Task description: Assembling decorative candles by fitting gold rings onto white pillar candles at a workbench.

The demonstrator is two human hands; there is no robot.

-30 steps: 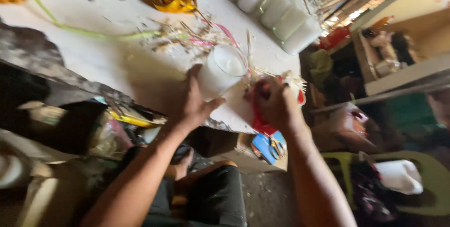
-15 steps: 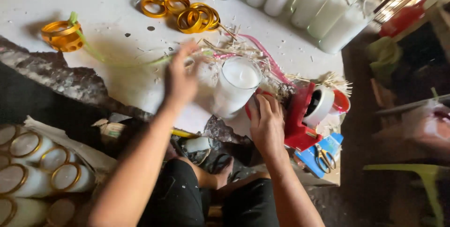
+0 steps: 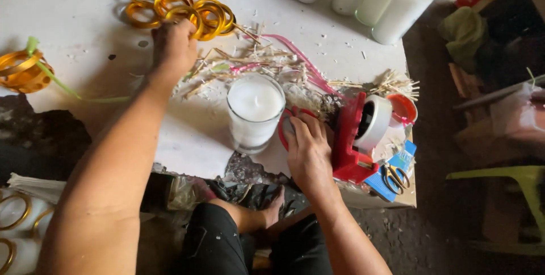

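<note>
- The left hand [image 3: 173,45] reaches across the desk [image 3: 74,19] to the heap of gold ribbon rolls [image 3: 181,8], fingers curled down on the nearest roll; whether they have actually closed on it I cannot tell.
- The right hand [image 3: 306,150] rests palm down beside the glass candle [image 3: 254,113], its fingers lying loosely over a red scissor handle [image 3: 286,124] without a clear pinch.
- The candle stands upright near the front edge of the desk, between the two hands and touching neither.
- To lift one roll cleanly, it seems best to hook a single ring from the top of the heap, since the rings overlap and may drag each other.
- The ribbon looks glossy and springy, wound in flat hoops; the candle is matte white wax in clear, smooth glass.
- Dry straw-like scraps and pink strips [image 3: 272,62] litter the rough, chipped white surface.
- A red tape dispenser [image 3: 355,138] sits just right of the right hand.
</note>
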